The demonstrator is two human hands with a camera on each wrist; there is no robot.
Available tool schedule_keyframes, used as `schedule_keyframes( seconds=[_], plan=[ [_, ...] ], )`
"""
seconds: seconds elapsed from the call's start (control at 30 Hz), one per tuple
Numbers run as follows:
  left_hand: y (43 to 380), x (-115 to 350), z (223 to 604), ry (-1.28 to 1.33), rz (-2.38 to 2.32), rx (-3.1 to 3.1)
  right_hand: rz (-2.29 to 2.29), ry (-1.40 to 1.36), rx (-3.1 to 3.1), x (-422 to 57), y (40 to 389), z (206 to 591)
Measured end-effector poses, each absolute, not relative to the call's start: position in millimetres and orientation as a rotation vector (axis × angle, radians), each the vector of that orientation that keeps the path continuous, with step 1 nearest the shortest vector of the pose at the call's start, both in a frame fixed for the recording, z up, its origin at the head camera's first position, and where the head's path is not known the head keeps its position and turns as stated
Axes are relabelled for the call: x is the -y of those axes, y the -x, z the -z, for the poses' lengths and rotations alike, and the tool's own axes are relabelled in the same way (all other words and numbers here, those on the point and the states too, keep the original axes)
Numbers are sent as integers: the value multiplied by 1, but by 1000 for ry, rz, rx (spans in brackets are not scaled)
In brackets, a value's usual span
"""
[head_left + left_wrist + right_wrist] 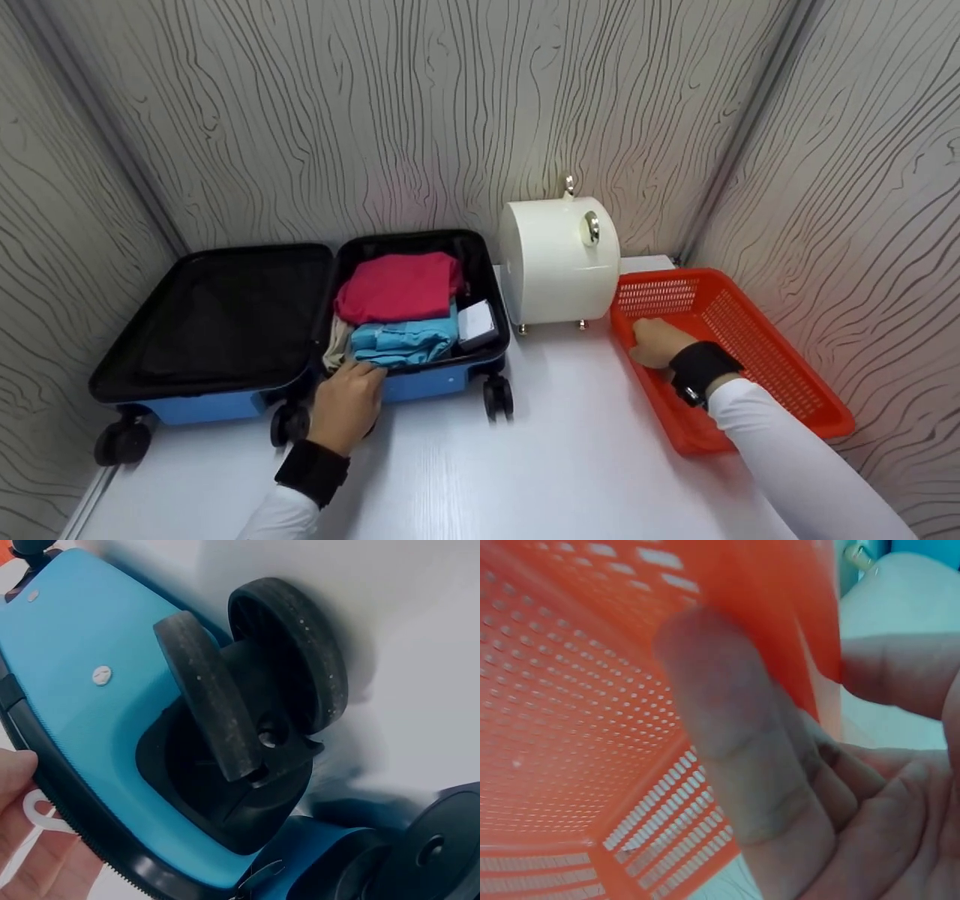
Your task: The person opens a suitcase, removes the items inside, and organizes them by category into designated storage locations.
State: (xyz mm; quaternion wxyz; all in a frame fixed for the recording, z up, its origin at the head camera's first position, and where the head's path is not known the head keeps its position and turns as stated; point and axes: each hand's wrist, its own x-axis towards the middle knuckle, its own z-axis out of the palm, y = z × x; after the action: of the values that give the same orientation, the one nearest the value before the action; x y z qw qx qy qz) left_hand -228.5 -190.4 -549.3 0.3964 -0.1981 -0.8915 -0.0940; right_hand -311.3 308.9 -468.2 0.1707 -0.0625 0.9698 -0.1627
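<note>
My left hand [351, 401] is at the near rim of the open blue suitcase [424, 384], its fingertips over the edge beside a tan cloth [337, 343]. In the left wrist view, a white looped piece [46, 822] shows between the thumb and fingers [64, 870]; I cannot tell whether they grip it. A folded pink garment [401, 287], a folded turquoise garment [405, 341] and a small white box [476, 322] lie in the suitcase. My right hand [658, 343] pinches the left rim of the red plastic basket [780, 367], thumb outside and fingers inside.
The suitcase's black-lined other half [232, 315] lies flat at the left. Black wheels [498, 397] jut from the suitcase's near side. Between suitcase and basket stands a white drum-shaped case [566, 262] with metal fittings. Wood-patterned walls [360, 112] enclose the white table [480, 480].
</note>
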Motion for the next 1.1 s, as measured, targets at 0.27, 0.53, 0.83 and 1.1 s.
schedule_keyframes(
  seconds=[0.27,0.53,0.83,1.1],
  plan=[
    [227,192,550,498,246,2290,578,104,-2645,-306,270,466],
    [228,194,550,488,237,2272,573,154,-2653,-263,243,474],
    [228,192,553,496,236,2271,648,235,-2663,-204,221,486],
    [228,191,553,491,258,2282,786,376,-2645,-167,218,489]
  ],
)
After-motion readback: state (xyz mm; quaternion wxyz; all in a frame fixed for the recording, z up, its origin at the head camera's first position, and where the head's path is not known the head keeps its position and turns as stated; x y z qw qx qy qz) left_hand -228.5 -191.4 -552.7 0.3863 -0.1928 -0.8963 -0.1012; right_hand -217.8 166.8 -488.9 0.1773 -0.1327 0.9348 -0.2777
